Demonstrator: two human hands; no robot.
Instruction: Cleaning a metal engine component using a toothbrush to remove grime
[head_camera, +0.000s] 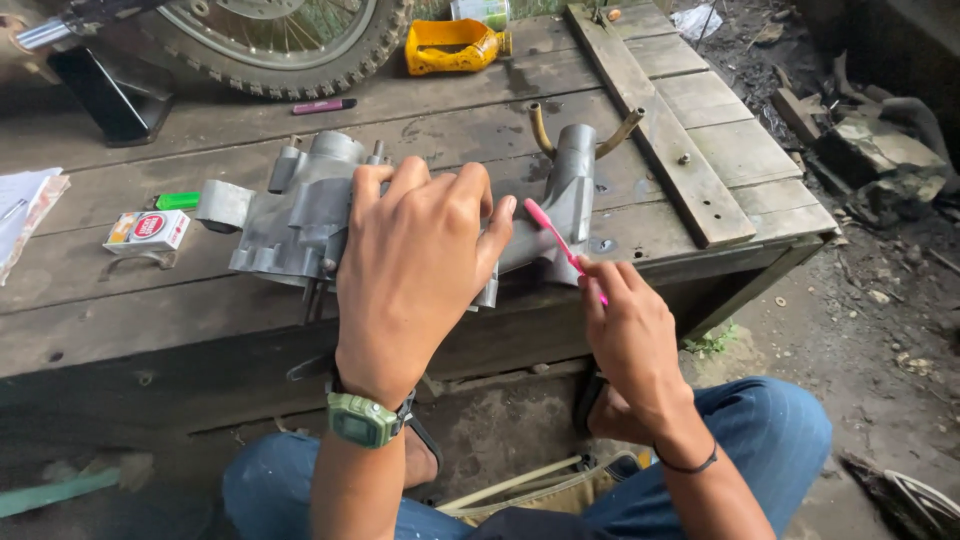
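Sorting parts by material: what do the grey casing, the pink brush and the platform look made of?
Grey casing: looks like cast metal, probably aluminium, with a dull matte grey skin, ribs and bosses. Left hand rests on it.
Pink brush, in the right hand: smooth, evenly coloured handle, likely plastic.
Platform: weathered wooden planks, unfinished, with visible grain, gaps and dark stains.

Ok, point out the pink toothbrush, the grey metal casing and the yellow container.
pink toothbrush (558, 240), head view, on the handle.
grey metal casing (300, 210), head view, on its left body.
yellow container (452, 47), head view, on its side.
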